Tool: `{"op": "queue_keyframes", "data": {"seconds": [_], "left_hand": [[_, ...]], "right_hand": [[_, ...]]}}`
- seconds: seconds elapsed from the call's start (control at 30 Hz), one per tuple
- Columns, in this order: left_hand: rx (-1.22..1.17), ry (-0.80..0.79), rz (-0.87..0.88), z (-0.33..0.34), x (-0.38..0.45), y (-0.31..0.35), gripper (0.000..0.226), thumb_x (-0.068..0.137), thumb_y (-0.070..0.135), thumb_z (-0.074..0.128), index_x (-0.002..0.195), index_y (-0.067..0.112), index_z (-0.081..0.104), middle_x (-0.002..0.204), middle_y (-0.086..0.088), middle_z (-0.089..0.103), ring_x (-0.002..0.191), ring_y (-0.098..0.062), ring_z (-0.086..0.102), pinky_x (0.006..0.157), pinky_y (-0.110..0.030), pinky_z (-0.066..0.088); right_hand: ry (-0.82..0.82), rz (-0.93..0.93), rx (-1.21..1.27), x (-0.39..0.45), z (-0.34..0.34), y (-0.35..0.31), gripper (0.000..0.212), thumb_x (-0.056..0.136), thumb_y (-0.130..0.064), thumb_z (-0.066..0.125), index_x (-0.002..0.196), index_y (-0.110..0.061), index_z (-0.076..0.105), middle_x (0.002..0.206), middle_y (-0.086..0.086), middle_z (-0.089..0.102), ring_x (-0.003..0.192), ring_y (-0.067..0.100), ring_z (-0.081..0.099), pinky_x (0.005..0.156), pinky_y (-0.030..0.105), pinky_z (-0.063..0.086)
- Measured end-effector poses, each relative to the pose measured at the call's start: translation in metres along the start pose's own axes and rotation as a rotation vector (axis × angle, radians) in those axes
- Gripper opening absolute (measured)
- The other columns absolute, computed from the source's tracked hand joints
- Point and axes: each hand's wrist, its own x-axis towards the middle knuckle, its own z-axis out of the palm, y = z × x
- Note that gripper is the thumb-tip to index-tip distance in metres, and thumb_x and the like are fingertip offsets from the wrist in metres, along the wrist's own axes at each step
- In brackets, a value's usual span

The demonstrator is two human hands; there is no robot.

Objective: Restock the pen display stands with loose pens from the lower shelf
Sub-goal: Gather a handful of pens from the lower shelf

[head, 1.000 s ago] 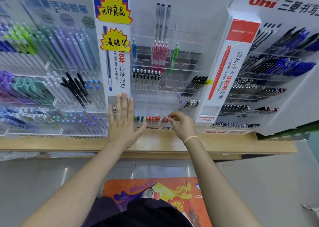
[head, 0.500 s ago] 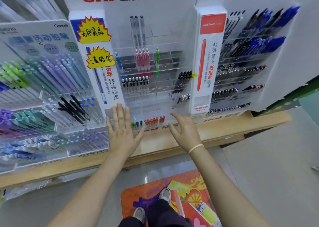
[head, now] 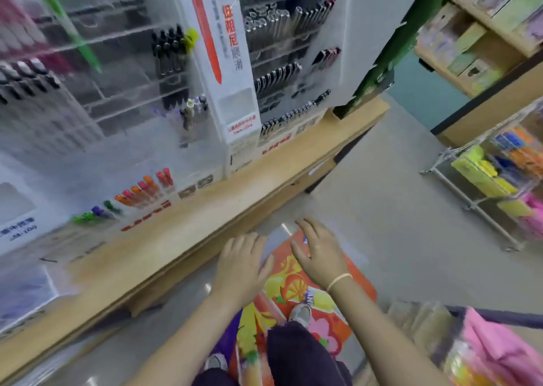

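Both hands empty, fingers loose & spread: left hand [head: 240, 265] palm-down, right hand [head: 318, 253] beside it w/ band on wrist. Both hover over floor mat [head: 296, 288], clear of wood shelf [head: 182, 238]. Pen stand [head: 123, 115] sits up-left of hands, colored pens [head: 141, 190] in its bottom row. Frame motion-blurred, labels unreadable; wire rack [head: 496, 191] cut off right.

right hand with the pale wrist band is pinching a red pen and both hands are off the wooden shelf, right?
Not quite. In the head view the right hand with the pale wrist band holds nothing; its fingers are loosely spread. Both hands, the left hand included, are indeed off the wooden shelf.
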Motion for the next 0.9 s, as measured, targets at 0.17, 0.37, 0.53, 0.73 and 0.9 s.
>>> {"op": "queue_keyframes", "data": {"seconds": [0.17,0.37,0.53,0.73,0.9], "left_hand": [[0.057,-0.123,-0.100,0.145,0.038,-0.069,0.058,0.094,0.049,0.037,0.122,0.009,0.068,0.120,-0.010,0.070,0.102,-0.033,0.069,0.084,-0.042,0.054],[0.101,0.021,-0.231,0.324,0.093,-0.178,0.076,0.096,0.065,0.033,0.147,0.009,0.045,0.151,-0.019,0.046,0.136,-0.037,0.041,0.107,-0.058,0.038],[0.200,0.149,-0.409,0.370,0.155,-0.202,0.102,0.077,0.079,0.029,0.158,0.016,0.024,0.160,-0.020,0.030,0.146,-0.043,0.026,0.114,-0.063,0.022],[0.208,0.007,-0.419,0.368,0.194,-0.218,0.125,0.059,0.103,0.027,0.159,0.035,-0.005,0.169,-0.002,-0.008,0.155,-0.028,-0.006,0.122,-0.054,-0.004],[0.019,0.026,-0.332,0.360,0.223,-0.218,0.116,0.064,0.085,0.051,0.159,0.033,0.012,0.168,0.000,0.008,0.152,-0.024,0.008,0.123,-0.048,0.010]], "right_hand": [[-0.002,0.021,0.039,0.078,0.128,0.077,0.065,0.089,-0.055,0.038,0.134,-0.012,0.056,0.133,0.010,0.057,0.117,0.035,0.055,0.099,0.045,0.044],[0.103,-0.049,0.099,0.188,0.288,0.162,0.077,0.088,-0.057,0.038,0.144,-0.005,0.044,0.147,0.019,0.045,0.134,0.037,0.043,0.110,0.052,0.037],[0.349,-0.105,0.105,0.264,0.339,0.200,0.103,0.074,-0.070,0.053,0.150,-0.002,0.034,0.151,0.022,0.037,0.138,0.035,0.034,0.112,0.042,0.019],[0.379,-0.189,0.083,0.312,0.318,0.209,0.129,0.052,-0.091,0.054,0.156,-0.022,0.020,0.162,0.019,0.015,0.151,0.037,0.006,0.122,0.054,0.005],[0.333,-0.187,0.009,0.335,0.307,0.219,0.124,0.047,-0.096,0.036,0.150,-0.027,0.033,0.158,0.013,0.026,0.149,0.032,0.015,0.122,0.051,0.004]]}}
